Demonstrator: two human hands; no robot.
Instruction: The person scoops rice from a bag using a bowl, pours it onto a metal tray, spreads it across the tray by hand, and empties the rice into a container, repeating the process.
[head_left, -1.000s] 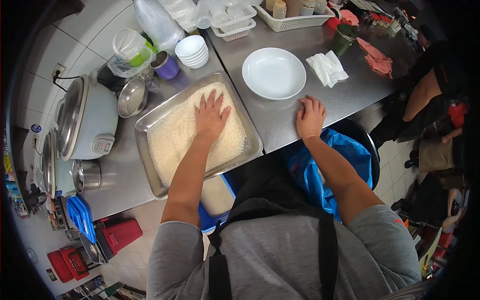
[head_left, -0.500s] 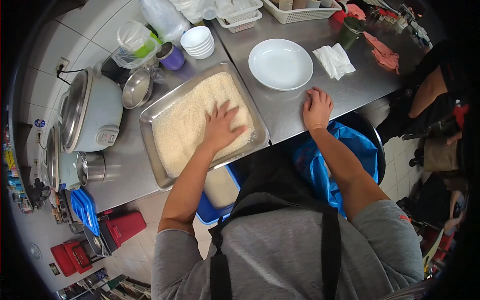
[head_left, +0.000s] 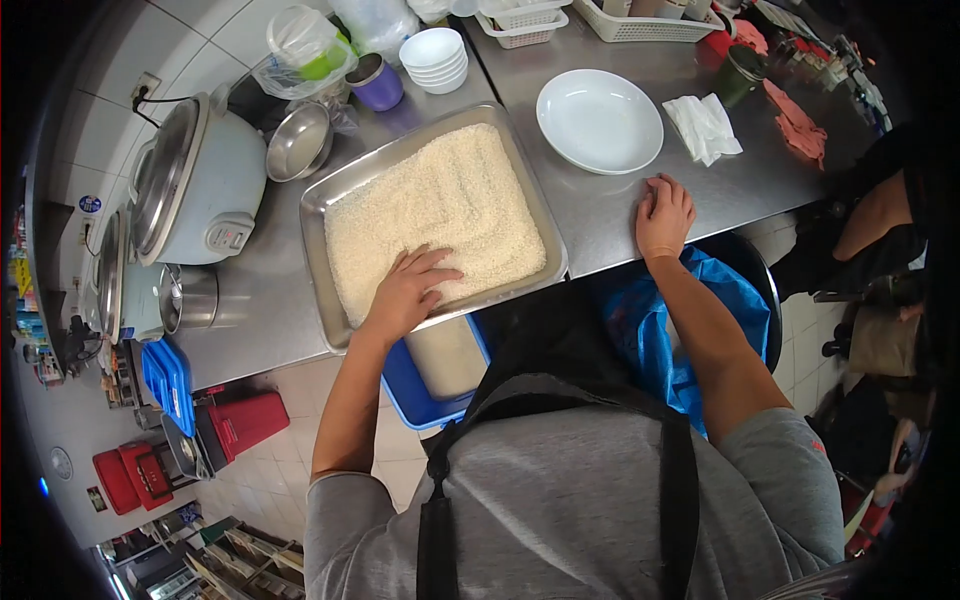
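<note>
A rectangular metal tray [head_left: 312,225] holds a broad bed of pale uncooked rice [head_left: 450,190], its surface marked with shallow ridges. My left hand [head_left: 408,288] lies over the tray's near side, fingers apart and fingertips touching the rice. On the steel counter right of the tray rests my right hand [head_left: 665,218], loosely bent with nothing visible in it. Just beyond it stands a white round plate [head_left: 600,120] with nothing on it. A crumpled white napkin [head_left: 703,128] lies to the plate's right.
A large rice cooker [head_left: 210,185], a metal bowl [head_left: 300,142], a purple cup [head_left: 376,84] and stacked white bowls [head_left: 436,60] stand left and behind. Below the counter are a blue bin [head_left: 408,385] and a blue bag [head_left: 735,320]. Another person's arm [head_left: 875,215] shows at right.
My left hand has drawn back from the middle of the rice toward the tray's near edge, leaving the surface smoother. My right hand stays on the counter. The view has shifted slightly.
</note>
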